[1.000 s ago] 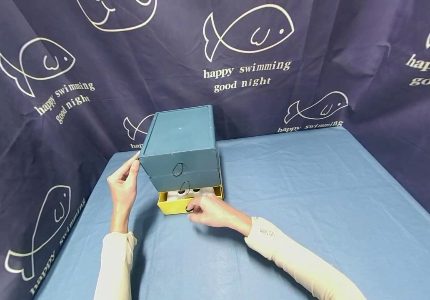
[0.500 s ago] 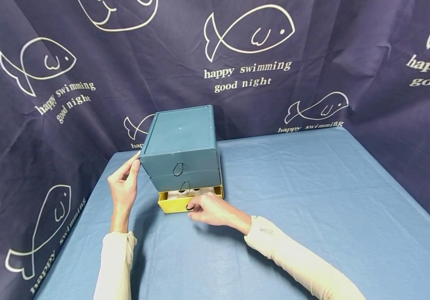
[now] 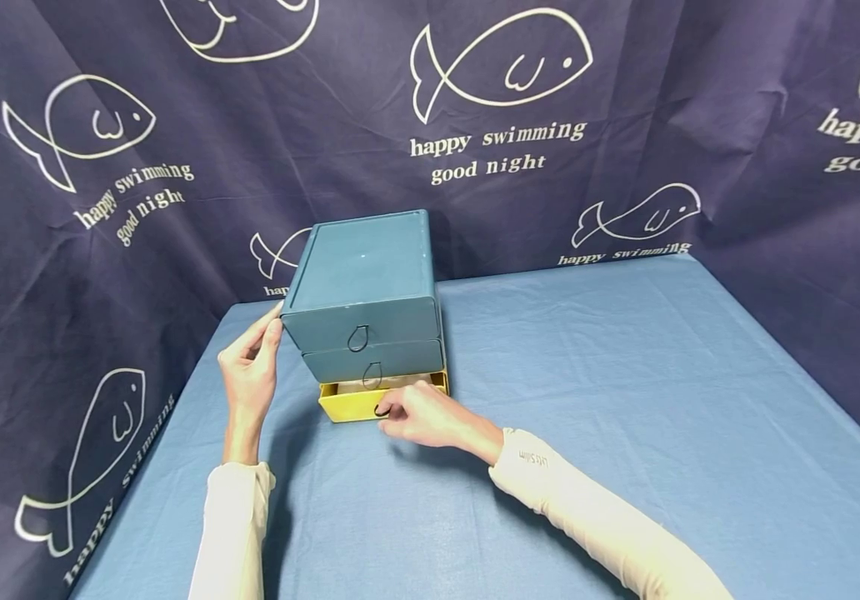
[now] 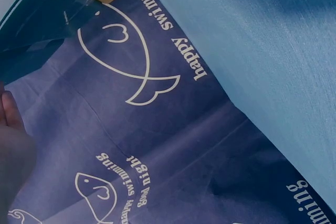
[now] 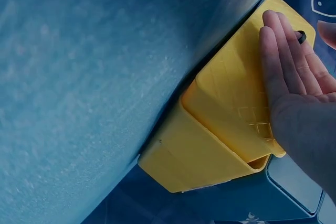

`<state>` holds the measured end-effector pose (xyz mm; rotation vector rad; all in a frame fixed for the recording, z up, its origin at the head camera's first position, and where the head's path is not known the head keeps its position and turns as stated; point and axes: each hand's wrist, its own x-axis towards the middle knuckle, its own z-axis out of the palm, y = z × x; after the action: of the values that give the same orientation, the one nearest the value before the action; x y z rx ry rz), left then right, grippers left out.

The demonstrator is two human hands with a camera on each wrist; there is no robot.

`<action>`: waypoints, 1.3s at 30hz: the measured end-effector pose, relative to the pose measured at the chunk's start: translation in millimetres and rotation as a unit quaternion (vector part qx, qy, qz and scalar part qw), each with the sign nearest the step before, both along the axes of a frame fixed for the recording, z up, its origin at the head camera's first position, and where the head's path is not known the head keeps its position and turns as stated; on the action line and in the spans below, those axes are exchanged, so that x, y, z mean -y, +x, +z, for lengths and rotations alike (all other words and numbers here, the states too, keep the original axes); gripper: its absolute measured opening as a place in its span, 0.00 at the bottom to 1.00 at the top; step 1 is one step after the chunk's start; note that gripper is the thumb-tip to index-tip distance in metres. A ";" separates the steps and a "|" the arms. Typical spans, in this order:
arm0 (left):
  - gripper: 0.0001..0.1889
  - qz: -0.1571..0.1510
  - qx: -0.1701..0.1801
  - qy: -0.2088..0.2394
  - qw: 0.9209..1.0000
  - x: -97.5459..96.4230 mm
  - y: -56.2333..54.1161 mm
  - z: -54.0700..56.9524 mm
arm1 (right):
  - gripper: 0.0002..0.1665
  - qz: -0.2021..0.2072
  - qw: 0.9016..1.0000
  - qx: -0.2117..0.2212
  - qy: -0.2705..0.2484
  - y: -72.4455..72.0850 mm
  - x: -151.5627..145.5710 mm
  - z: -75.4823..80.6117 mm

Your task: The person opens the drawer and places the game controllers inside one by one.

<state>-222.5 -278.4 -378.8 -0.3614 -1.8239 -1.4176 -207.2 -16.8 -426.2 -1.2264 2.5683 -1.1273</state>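
Note:
A drawer stack [image 3: 370, 258] has two blue-green drawers over a yellow bottom drawer [image 3: 347, 406], which stands partly out. Something whitish [image 3: 351, 387] shows inside that drawer, mostly hidden under the drawer above. In the right wrist view, my right hand [image 5: 299, 72] lays straight fingers flat against the yellow drawer's front, beside its black loop handle [image 5: 301, 36]; the thumb is apart. My left hand [image 3: 250, 371] touches the stack's upper front left corner with extended fingers and thumb. Only the edge of that hand appears in the left wrist view.
The stack stands on a blue cloth-covered table [image 3: 587, 400], close to the back. Dark blue curtains [image 3: 505, 200] with white fish drawings hang behind and at both sides. Black loop handles [image 3: 358, 338] hang from the upper drawers.
The yellow drawer has slid further in under my right hand, which has moved slightly forward. The whitish thing's dark round spots are now hidden. My left hand stays at the corner.

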 end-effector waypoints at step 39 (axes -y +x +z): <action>0.14 -0.011 -0.005 0.008 1.000 -1.4 -0.5 1.6 | 0.12 -0.013 1.000 0.007 0.008 -9.6 1.4 0.6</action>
<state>-223.0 -277.0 -377.2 -0.3810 -1.8056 -1.4429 -216.8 -18.2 -425.7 -1.1805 2.5851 -1.1152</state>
